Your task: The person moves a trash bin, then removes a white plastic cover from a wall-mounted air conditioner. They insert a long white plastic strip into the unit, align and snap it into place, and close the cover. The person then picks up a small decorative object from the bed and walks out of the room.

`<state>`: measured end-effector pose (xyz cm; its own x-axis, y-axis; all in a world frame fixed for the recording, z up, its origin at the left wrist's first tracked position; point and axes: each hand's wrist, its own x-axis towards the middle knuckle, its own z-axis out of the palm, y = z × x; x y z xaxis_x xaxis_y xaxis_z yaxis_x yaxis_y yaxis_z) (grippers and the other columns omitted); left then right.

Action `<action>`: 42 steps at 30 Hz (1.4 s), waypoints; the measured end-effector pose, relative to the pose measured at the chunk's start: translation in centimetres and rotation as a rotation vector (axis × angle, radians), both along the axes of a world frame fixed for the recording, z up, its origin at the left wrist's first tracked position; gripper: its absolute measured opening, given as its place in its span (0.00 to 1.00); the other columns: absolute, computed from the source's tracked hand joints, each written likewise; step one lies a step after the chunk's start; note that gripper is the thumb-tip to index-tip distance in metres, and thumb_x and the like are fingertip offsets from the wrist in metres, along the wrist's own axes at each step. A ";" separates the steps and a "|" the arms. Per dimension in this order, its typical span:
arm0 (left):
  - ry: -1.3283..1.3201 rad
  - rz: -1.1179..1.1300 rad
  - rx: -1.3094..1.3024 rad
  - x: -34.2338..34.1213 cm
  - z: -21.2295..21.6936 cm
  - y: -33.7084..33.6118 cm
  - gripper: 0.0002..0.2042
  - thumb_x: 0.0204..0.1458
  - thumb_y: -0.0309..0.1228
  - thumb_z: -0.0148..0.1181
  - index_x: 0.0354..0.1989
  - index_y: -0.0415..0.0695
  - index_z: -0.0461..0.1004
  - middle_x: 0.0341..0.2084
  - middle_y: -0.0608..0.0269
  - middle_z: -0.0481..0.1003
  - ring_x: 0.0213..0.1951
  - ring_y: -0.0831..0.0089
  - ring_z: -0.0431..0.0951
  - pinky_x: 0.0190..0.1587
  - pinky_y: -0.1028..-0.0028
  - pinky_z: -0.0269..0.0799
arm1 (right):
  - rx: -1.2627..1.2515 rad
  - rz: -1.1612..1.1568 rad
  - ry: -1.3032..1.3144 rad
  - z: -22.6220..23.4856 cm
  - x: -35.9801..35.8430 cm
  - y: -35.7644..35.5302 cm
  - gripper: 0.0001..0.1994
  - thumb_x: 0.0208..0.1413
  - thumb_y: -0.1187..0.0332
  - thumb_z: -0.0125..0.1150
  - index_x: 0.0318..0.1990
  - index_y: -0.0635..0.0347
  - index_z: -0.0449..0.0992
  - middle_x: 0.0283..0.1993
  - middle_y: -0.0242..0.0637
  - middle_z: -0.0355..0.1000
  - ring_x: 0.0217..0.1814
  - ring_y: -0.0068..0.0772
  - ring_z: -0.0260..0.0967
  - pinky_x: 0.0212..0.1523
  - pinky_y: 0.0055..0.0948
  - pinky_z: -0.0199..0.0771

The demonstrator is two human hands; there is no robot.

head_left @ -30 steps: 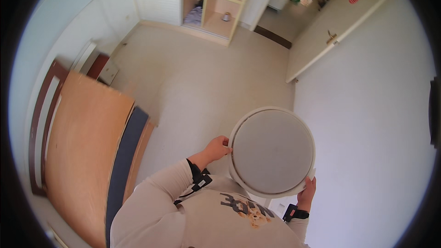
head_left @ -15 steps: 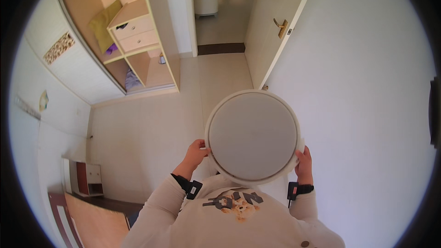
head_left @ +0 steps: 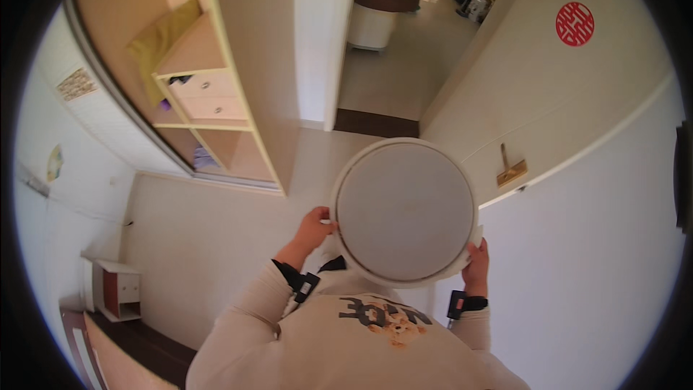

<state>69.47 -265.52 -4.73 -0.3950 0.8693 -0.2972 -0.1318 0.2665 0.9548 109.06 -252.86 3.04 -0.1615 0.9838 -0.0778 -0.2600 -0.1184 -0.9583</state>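
I can't see the underside of the round, flat, cream-rimmed grey disc held before me; my left hand and right hand curl closed on opposite edges, some fingers hidden. Far left, an open pale-wood wardrobe holds a yellow-green cushion.

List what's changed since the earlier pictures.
The view has moved toward the doorway; the door appears nearer, the bed now lower left in view. Nothing was taken or let go: left hand and right hand still hold the round object.
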 end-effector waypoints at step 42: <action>-0.060 0.247 -0.370 -57.7 -5.1 121.9 0.23 0.43 0.25 0.63 0.49 0.35 0.65 0.45 0.53 0.72 0.41 0.65 0.75 0.37 0.70 0.75 | -0.366 0.520 -0.668 -5.9 -62.8 136.7 0.12 0.53 0.68 0.59 0.43 0.60 0.71 0.35 0.29 0.71 0.34 0.20 0.62 0.34 0.24 0.62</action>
